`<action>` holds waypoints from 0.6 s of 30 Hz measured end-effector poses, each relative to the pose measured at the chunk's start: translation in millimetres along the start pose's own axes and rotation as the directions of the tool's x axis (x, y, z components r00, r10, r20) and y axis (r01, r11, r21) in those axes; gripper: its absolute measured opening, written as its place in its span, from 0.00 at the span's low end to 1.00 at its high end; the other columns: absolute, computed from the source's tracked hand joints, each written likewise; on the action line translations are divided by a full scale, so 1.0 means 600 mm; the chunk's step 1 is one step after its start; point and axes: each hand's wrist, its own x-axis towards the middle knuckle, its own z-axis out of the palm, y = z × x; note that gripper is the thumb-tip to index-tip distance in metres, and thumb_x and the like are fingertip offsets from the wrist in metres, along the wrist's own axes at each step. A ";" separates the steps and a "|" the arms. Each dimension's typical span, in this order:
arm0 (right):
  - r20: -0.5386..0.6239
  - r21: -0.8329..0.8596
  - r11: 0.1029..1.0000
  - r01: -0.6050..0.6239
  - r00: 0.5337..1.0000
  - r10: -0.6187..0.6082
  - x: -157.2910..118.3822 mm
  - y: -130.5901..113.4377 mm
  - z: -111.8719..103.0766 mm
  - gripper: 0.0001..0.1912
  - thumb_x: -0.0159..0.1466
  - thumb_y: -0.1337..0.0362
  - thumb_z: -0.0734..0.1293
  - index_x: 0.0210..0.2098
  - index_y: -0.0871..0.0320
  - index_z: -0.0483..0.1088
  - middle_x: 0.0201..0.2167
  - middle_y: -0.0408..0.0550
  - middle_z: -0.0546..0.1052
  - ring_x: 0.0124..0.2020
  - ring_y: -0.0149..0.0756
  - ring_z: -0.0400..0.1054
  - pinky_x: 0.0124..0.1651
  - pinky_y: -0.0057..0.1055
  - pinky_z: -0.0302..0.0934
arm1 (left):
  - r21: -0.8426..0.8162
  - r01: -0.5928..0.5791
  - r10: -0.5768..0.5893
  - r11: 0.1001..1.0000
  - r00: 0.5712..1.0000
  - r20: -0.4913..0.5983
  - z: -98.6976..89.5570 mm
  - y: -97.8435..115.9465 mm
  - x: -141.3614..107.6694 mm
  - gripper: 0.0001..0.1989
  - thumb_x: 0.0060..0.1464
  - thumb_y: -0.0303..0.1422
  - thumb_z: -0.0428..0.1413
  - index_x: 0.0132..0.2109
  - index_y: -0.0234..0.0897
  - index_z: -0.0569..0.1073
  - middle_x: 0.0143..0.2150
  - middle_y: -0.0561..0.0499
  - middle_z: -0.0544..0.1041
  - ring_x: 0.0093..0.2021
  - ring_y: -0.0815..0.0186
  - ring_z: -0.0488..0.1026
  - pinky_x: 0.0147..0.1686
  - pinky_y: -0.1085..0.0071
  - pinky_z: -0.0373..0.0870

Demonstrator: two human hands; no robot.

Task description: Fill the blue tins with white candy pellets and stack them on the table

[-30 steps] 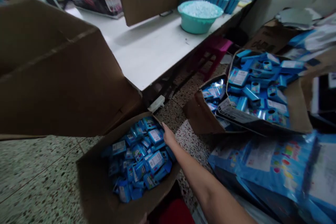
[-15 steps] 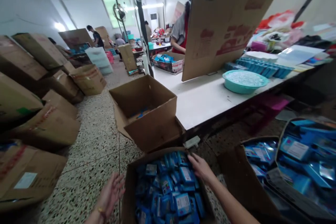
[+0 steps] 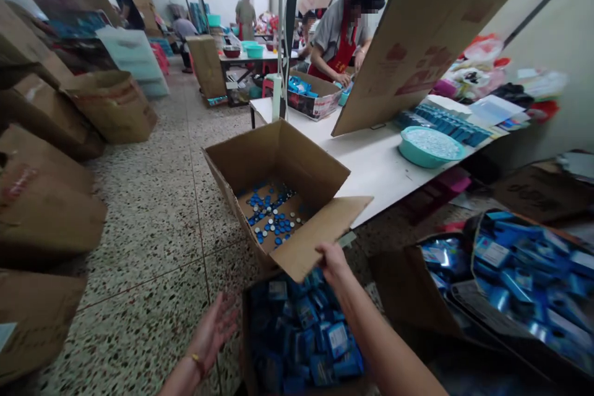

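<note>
My right hand (image 3: 333, 260) grips the near flap (image 3: 322, 232) of an open cardboard box (image 3: 241, 151). Inside that box, small blue and silver round pieces (image 3: 273, 219) lie scattered over the bottom. Just below it, a second carton holds many blue retail packs (image 3: 306, 334), partly hidden by my right forearm and the flap. My left hand (image 3: 217, 327) is held out over the floor at the left of the packs, fingers spread, with nothing in it.
A white table (image 3: 371, 161) runs to the right, bearing a turquoise basin (image 3: 429, 148) and an upright cardboard sheet (image 3: 417, 43). Behind the sheet, a co-worker (image 3: 336, 37) bends over the table. More blue packs (image 3: 533, 272) fill cartons at right; brown cartons (image 3: 111, 105) line the left.
My right hand has moved from the edge of the lower carton up to the upper box's flap, now raised and angled toward me. The view has shifted, showing the round pieces inside.
</note>
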 end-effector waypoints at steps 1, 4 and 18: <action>-0.011 0.162 0.987 -0.015 1.000 0.017 -0.017 0.022 -0.030 0.33 0.42 0.71 0.60 0.50 0.63 0.55 0.37 0.50 0.69 0.35 0.35 0.66 0.33 0.29 0.64 | 0.011 0.002 -0.002 1.000 1.000 0.003 -0.016 0.004 0.002 0.25 0.52 0.44 0.51 0.55 0.40 0.60 0.56 0.47 0.63 0.49 0.60 0.66 0.41 0.67 0.68; -0.058 0.407 0.913 -0.033 0.996 0.062 -0.057 0.064 -0.079 0.33 0.37 0.72 0.65 0.45 0.59 0.59 0.34 0.45 0.71 0.37 0.37 0.66 0.38 0.30 0.64 | 0.039 -0.083 0.081 0.996 0.996 0.038 -0.031 0.036 0.014 0.22 0.54 0.42 0.49 0.55 0.43 0.60 0.55 0.47 0.63 0.47 0.62 0.68 0.42 0.66 0.67; -0.065 0.427 0.901 -0.081 0.991 0.119 -0.047 0.088 -0.059 0.25 0.38 0.70 0.66 0.36 0.55 0.60 0.31 0.41 0.72 0.32 0.38 0.67 0.35 0.36 0.65 | 0.545 -0.339 0.311 0.767 0.939 0.147 0.267 0.339 0.052 0.13 0.41 0.32 0.54 0.37 0.30 0.65 0.27 0.44 0.70 0.23 0.62 0.68 0.22 0.61 0.67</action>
